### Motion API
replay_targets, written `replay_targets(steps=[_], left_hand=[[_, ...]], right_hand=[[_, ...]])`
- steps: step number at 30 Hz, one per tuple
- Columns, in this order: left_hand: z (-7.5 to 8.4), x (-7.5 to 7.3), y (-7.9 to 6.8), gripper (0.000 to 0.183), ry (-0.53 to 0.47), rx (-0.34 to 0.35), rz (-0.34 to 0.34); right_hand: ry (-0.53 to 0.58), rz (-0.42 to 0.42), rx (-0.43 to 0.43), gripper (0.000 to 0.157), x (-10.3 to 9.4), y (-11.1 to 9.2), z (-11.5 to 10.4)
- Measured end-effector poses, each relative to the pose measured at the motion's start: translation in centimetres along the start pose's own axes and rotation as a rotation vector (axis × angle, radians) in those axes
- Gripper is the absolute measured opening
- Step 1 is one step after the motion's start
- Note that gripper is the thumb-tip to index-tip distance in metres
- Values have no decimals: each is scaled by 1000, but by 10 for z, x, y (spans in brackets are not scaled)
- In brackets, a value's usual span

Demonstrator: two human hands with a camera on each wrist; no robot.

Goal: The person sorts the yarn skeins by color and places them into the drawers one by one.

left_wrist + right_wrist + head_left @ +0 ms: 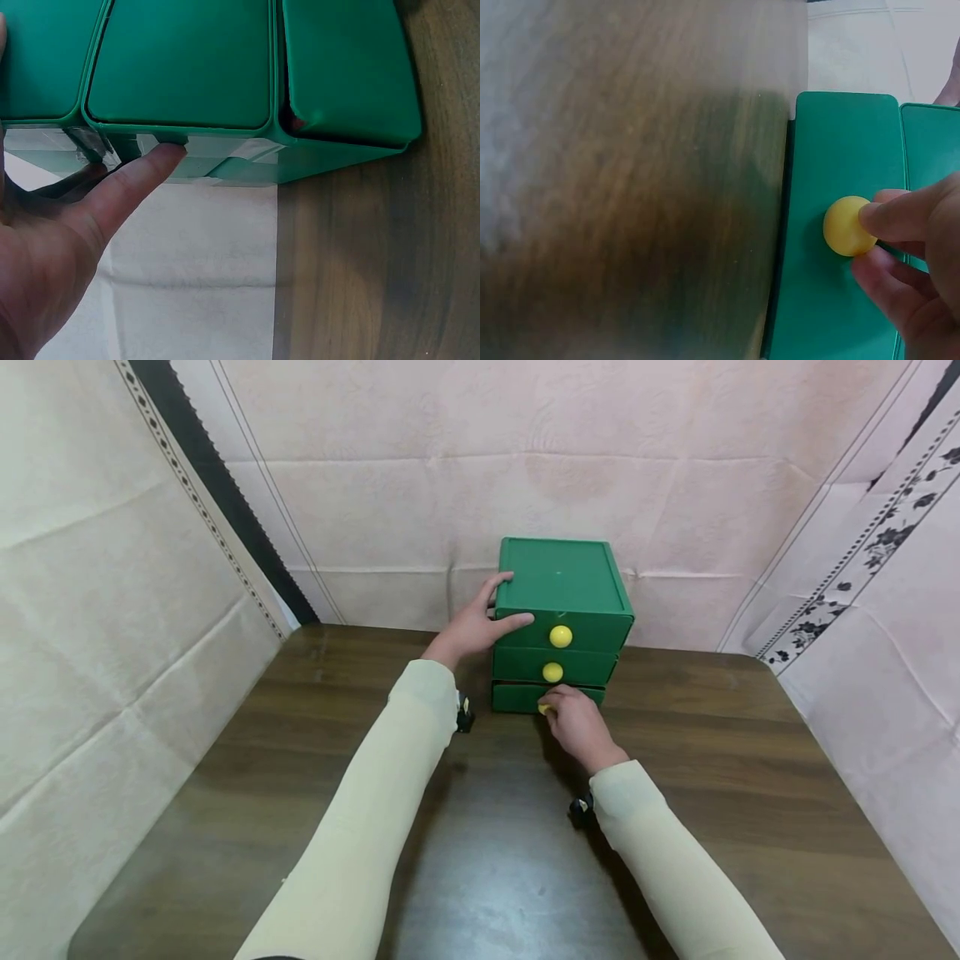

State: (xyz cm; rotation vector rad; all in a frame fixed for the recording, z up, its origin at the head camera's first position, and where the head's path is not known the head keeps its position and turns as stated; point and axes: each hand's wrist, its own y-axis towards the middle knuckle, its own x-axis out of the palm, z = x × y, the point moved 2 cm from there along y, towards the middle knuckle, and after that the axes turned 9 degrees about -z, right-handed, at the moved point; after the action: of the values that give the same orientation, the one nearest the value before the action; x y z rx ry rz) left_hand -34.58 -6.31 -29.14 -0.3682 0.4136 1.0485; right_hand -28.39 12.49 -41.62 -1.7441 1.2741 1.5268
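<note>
A small green drawer cabinet point(562, 575) with three drawers stands on the table, each drawer bearing a round yellow knob. My right hand point(576, 724) pinches the bottom drawer's yellow knob point(846, 226) between thumb and fingers. That bottom drawer point(513, 697) sticks out slightly from the cabinet, as the left wrist view also shows. With fingers spread and fairly straight, my left hand point(477, 625) rests against the cabinet's left side near the top. In the left wrist view, a digit of the left hand point(67, 232) touches clear tape on the cabinet's side.
The brown wooden table point(480, 860) extends in front of the cabinet and to both sides. Close behind the cabinet hangs a pale cloth point(480, 493), and more patterned cloth encloses the left and right. The upper knob point(560, 637) and middle knob point(552, 672) protrude above the right hand.
</note>
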Motion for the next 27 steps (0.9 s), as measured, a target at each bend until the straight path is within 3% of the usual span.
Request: replay_targets(steps=[7,18,27], left_hand=[[2,0,-2,80,1,2,4],[-23,-1,25,80,3,20,26],[-24,0,25,81,14,4,33]], right_hand=[[2,18,16,14,2,4,3],[61,52,41,13,3,9,6],[92,35,61,14,6,8,9]])
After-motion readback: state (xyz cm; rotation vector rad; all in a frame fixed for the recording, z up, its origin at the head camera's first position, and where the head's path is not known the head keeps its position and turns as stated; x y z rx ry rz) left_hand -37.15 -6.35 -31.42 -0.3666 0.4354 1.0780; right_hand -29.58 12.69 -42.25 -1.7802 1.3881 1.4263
